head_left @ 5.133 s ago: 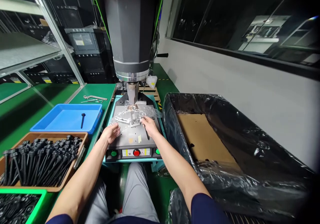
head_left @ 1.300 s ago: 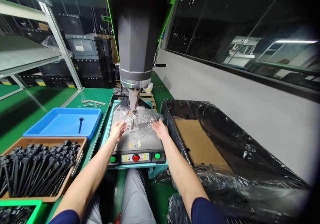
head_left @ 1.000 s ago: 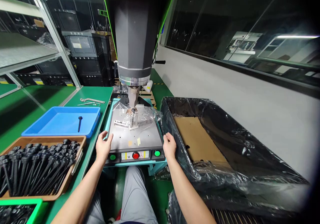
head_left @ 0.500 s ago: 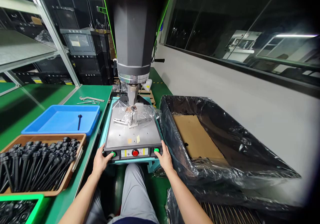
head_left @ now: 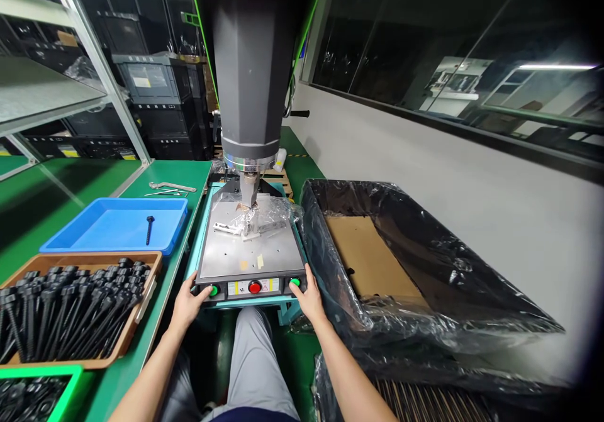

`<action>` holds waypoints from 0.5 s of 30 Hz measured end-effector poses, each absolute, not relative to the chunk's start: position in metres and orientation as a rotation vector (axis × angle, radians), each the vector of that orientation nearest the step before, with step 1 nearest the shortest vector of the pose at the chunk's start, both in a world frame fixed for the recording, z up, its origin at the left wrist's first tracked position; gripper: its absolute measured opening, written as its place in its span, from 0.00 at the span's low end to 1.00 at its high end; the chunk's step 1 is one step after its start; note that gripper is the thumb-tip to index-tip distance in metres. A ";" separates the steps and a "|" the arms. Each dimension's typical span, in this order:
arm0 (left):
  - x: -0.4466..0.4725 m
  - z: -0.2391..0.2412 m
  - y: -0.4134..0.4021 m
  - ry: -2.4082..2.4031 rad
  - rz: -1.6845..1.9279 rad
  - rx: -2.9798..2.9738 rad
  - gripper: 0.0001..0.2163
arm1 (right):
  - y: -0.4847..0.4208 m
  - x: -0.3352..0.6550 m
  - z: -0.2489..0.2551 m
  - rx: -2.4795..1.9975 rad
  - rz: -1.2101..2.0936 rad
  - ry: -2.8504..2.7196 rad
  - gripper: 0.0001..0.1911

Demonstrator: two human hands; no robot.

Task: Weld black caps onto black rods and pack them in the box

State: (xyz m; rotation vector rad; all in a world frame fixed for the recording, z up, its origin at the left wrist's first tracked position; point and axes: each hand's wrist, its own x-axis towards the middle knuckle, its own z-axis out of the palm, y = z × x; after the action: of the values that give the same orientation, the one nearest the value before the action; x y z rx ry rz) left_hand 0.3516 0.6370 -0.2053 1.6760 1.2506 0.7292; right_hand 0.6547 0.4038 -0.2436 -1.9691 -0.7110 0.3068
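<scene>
My left hand [head_left: 187, 305] straddles the left front corner of a bench press-like machine [head_left: 248, 82]. Its thumb rests on the left green button [head_left: 214, 290], with the fingers along the side of the base. At the other corner, my right hand [head_left: 309, 297] has its thumb at the right green button [head_left: 294, 282] and its fingers on the outer side. Both hands are open, thumb and fingers apart. Between them sits a red button [head_left: 255, 287]. The machine's metal tool tip [head_left: 248, 189] meets a small fixture [head_left: 250, 221] wrapped in clear film; the part in it is hard to make out.
Left, on a green bench, are a blue tray [head_left: 66, 236] with one black bolt-like part [head_left: 150, 230], a brown tray [head_left: 153, 265] full of similar parts, a green bin [head_left: 70, 378] and a wrench [head_left: 172, 186]. Right stands a film-lined black box [head_left: 340, 283] with cardboard inside.
The machine's head and tool tip have come down onto the fixture. Both my hands stay at the green buttons.
</scene>
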 end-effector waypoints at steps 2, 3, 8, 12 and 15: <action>0.357 -0.193 0.640 1.314 0.829 1.635 0.31 | 0.403 0.655 -0.242 -1.948 0.315 -0.700 0.40; 0.362 -0.184 0.641 1.338 0.904 1.627 0.30 | 0.403 0.656 -0.241 -1.936 0.328 -0.693 0.40; 0.412 -0.131 0.648 1.165 1.083 1.572 0.22 | 0.406 0.662 -0.219 -1.919 0.224 -0.602 0.31; 0.467 -0.109 0.659 0.975 0.942 1.265 0.23 | 0.428 0.651 -0.182 -1.789 -0.009 -0.559 0.21; 0.500 -0.102 0.671 0.993 0.793 0.929 0.23 | 0.457 0.625 -0.162 -1.622 0.377 -0.660 0.18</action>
State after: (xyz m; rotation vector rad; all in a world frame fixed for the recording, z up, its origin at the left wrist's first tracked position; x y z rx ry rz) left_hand 0.5003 0.6714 -0.1015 0.9292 0.9933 0.7930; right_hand 0.6247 0.4571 -0.1620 -1.6220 -0.6597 0.3768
